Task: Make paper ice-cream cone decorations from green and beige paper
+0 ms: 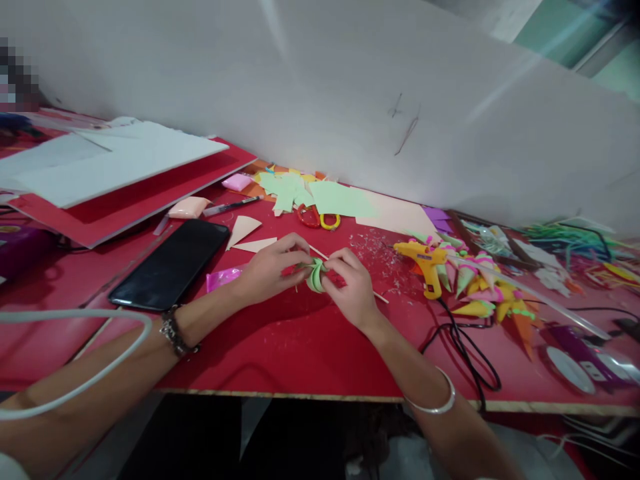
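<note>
A small curled green paper piece [316,276] is held in the air above the red table, between my two hands. The fingers of my left hand [277,265] pinch its left side. On the other side, my right hand [350,285] grips it between thumb and fingers. Behind the hands a thin stick [381,297] slants across the tabletop, partly hidden by my right hand. Two peach paper pieces [245,230] lie just beyond my left hand, and a shiny pink wrapper [223,279] rests by my left wrist.
A black phone [171,263] lies on the left. Scissors [320,219] and green paper sheets [333,199] are at the back. To the right are a yellow glue gun [425,263] with a black cord [460,347] and several paper cones [467,275]. White boards [120,160] stand back left.
</note>
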Demonstrator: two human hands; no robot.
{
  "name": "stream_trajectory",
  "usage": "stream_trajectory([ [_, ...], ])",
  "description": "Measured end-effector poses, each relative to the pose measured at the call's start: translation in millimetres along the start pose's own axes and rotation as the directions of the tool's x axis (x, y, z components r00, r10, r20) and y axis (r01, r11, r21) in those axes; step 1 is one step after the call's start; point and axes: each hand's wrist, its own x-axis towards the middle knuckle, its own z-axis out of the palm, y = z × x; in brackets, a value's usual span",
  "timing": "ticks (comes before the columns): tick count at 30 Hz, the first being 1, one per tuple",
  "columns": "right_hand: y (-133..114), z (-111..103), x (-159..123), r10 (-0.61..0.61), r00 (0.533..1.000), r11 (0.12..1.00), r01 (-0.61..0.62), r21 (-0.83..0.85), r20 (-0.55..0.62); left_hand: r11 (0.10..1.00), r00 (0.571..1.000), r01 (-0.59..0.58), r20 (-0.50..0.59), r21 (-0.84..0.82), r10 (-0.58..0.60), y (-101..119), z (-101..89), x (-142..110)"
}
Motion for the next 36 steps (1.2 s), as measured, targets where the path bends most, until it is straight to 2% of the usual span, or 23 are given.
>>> stream_trajectory([
  [6,0.8,0.1,0.8,0.028,0.999,1.000,-0.028,0.003,0.026,0.999,0.997,0.022,-0.078,0.024,-0.020,-2.9,2.6,0.0],
  [12,-0.1,-1.8,0.9,0.035,0.999,0.999,-0.036,-0.017,-0.021,1.000,1.000,0.022,-0.001,0.022,-0.022,1.6,-1.8,1.2],
  [15,-0.4,-2.3,0.6,0.016,0.998,0.999,-0.018,-0.033,-0.056,0.999,0.999,0.027,-0.030,-0.036,-0.028,-0.2,0.8,0.0],
  [17,-0.5,-2.3,0.0,-0.011,0.998,0.999,0.009,-0.037,-0.061,0.997,0.999,-0.010,-0.032,-0.080,0.007,-1.9,2.8,-1.0],
  [21,-1.7,-2.1,-1.4,-0.100,0.995,0.994,0.099,-0.040,-0.005,0.995,0.993,-0.082,0.078,-0.055,0.086,-2.5,2.6,-2.5],
  [23,-2.7,-1.7,-1.8,-0.142,0.990,0.988,0.143,-0.050,0.026,0.997,0.989,-0.072,0.124,-0.033,0.076,-1.7,1.3,-2.8],
  [26,-3.4,-0.6,-2.1,-0.172,0.984,0.983,0.175,-0.048,0.046,0.998,0.991,-0.044,0.127,-0.050,0.050,-0.8,0.9,-3.1],
  [31,-2.4,1.5,-2.5,-0.177,0.983,0.984,0.176,0.023,0.052,0.998,0.986,0.010,0.166,-0.062,0.000,1.2,3.7,-4.4],
  [36,-2.7,2.0,-2.9,-0.169,0.983,0.986,0.168,0.025,0.076,0.998,0.987,0.054,0.150,-0.023,-0.050,5.6,3.6,-4.8],
])
